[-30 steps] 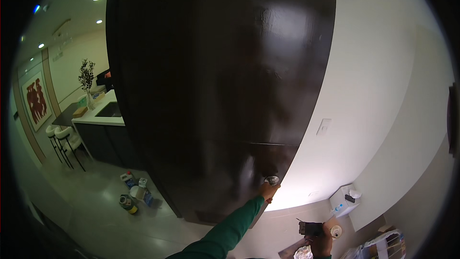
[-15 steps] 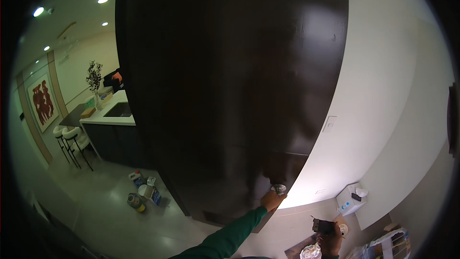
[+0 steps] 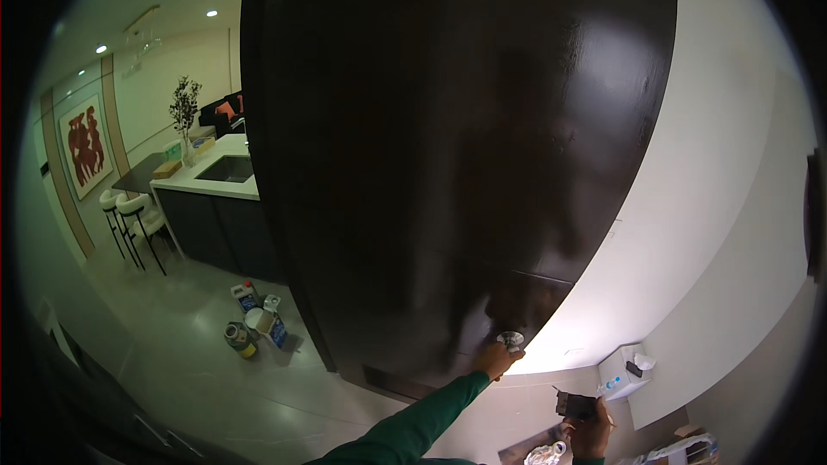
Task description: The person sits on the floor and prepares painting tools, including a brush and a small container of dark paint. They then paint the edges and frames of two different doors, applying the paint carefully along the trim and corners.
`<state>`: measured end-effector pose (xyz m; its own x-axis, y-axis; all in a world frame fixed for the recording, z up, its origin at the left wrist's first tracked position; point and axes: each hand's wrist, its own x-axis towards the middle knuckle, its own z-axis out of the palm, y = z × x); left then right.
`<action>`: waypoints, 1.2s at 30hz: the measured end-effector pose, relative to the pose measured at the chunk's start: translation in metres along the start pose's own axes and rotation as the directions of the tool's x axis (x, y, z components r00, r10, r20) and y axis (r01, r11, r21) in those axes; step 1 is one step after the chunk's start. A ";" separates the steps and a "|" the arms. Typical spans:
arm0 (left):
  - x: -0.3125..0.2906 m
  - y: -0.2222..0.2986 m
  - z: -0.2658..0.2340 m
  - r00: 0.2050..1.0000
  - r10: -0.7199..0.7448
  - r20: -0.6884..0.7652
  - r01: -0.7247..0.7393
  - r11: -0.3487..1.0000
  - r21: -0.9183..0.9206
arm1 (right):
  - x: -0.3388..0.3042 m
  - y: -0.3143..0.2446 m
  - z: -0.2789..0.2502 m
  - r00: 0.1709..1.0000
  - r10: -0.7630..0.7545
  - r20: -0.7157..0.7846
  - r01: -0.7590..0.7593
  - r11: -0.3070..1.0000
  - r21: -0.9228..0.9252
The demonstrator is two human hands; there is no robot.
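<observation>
A tall, glossy dark brown door panel [image 3: 388, 146] stands in front of me. My left hand [image 3: 494, 360], on a green-sleeved arm, reaches to its lower right edge. The fingers are closed at a round silvery knob-like thing [image 3: 510, 341], whose exact kind I cannot make out. Lower right, my right hand [image 3: 591, 430] grips a dark block-shaped thing [image 3: 575, 406] with a thin prong sticking out on its left. That hand is held apart from the door. Part of the block is hidden behind its fingers.
Jugs and tubs [image 3: 258, 319] stand on the floor at left, before a white-topped kitchen island [image 3: 202, 187] with stools [image 3: 136, 215]. A white box [image 3: 622, 370] is by the pale wall [image 3: 680, 241]. Crumpled foil-like material [image 3: 546, 453] lies below my right hand.
The view has shifted, so the door and room sit a little farther right and higher. My left hand stays at the silvery thing; my right hand still holds the dark block.
</observation>
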<state>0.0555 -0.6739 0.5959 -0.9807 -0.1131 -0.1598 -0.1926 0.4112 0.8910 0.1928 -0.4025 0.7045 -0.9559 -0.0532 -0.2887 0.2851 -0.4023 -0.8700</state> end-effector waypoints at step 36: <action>-0.096 -0.341 -0.227 0.845 -0.370 0.388 0.122 0.838 0.532 | 0.015 0.104 0.198 0.990 0.001 0.140 -0.026 0.984 0.178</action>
<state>0.2233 -1.0087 0.4036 -0.7706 0.1031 -0.6289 -0.3001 0.8119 0.5009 0.1946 -0.6255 0.6892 -0.9560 -0.1812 -0.2306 0.2930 -0.5569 -0.7772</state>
